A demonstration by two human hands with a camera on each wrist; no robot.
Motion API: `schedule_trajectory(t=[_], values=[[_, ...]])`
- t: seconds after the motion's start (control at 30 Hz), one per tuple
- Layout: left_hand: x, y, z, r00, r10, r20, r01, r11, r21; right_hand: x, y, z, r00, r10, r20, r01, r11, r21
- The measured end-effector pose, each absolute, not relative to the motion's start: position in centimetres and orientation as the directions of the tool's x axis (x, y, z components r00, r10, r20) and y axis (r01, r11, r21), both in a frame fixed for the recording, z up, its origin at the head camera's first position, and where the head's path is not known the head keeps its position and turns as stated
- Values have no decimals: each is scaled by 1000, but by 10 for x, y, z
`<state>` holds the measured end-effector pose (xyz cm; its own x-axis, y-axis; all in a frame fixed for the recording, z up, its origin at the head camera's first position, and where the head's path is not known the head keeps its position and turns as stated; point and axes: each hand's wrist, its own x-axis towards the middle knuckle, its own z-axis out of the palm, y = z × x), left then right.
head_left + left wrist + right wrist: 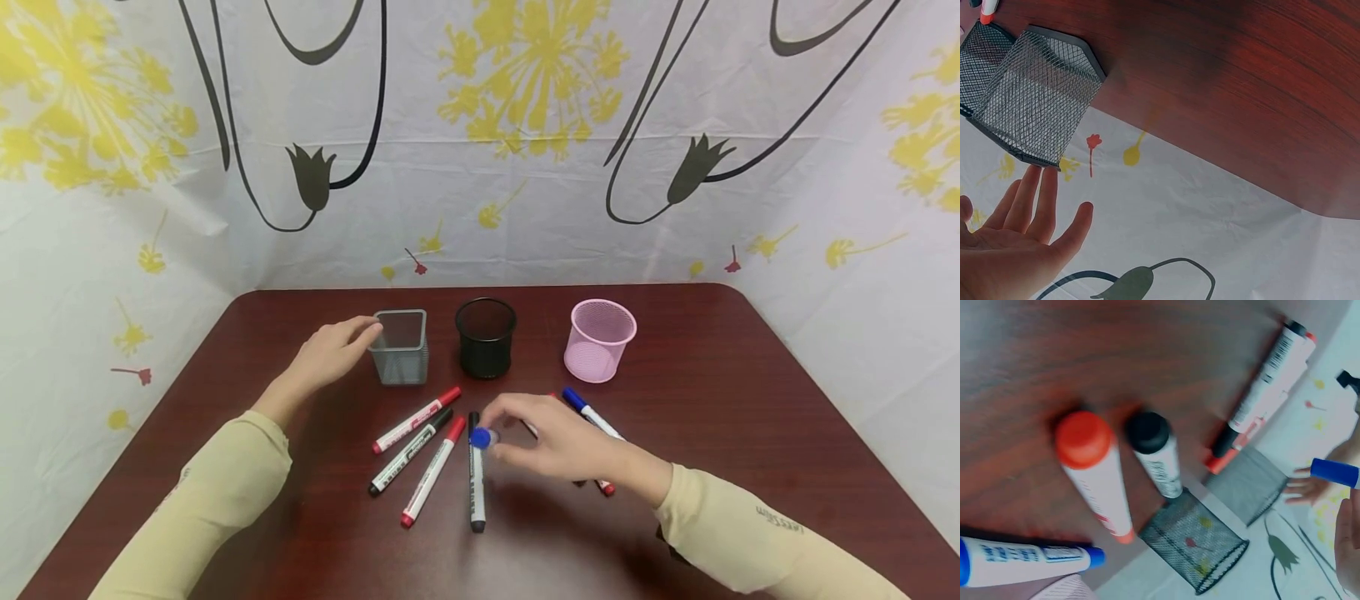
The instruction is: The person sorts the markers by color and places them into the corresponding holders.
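My right hand [547, 433] pinches a blue-capped marker [482, 437] between thumb and fingers, above the table's middle. In the right wrist view the marker's blue end [1334, 473] shows at the right edge. My left hand [330, 350] reaches to a grey square mesh pen holder [401, 367], its fingertips at the holder's rim. Seen from the left wrist, those fingers [1025, 206] are spread and fairly straight. Under and left of my right hand lie a black marker [477, 483], a red marker [433, 472], another black marker [410, 452] and another red marker [416, 421].
A round black mesh holder [485, 354] and a round pink one [592, 362] stand upright toward the back. Right of my right hand lies a blue marker [596, 417]; red and black markers there are partly hidden by the hand. A patterned curtain [480, 225] hangs behind the table.
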<state>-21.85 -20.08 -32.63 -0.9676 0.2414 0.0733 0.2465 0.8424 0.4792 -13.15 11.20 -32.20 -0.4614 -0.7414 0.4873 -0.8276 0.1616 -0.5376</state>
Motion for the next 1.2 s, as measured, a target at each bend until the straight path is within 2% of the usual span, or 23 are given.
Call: schedule_trajectory(t=[0.13, 0.37, 0.6, 0.97, 1.2], values=[[-218, -201, -326, -968, 241, 67, 243, 840, 486, -126, 108, -299, -520, -697, 493, -770, 133, -625], [-219, -201, -325, -967, 247, 60, 244, 837, 490, -146, 113, -308, -632, -637, 441, -651, 128, -748], [-220, -201, -326, -966, 253, 54, 246, 839, 485, -150, 113, -302, -737, -559, 380, -542, 153, -827], [-220, -201, -326, -966, 253, 46, 243, 840, 486, -156, 109, -297, -785, -500, 366, -516, 200, -833], [-220, -200, -325, -967, 251, 50, 243, 841, 484, -161, 101, -292, -775, -482, 409, -526, 132, -840]])
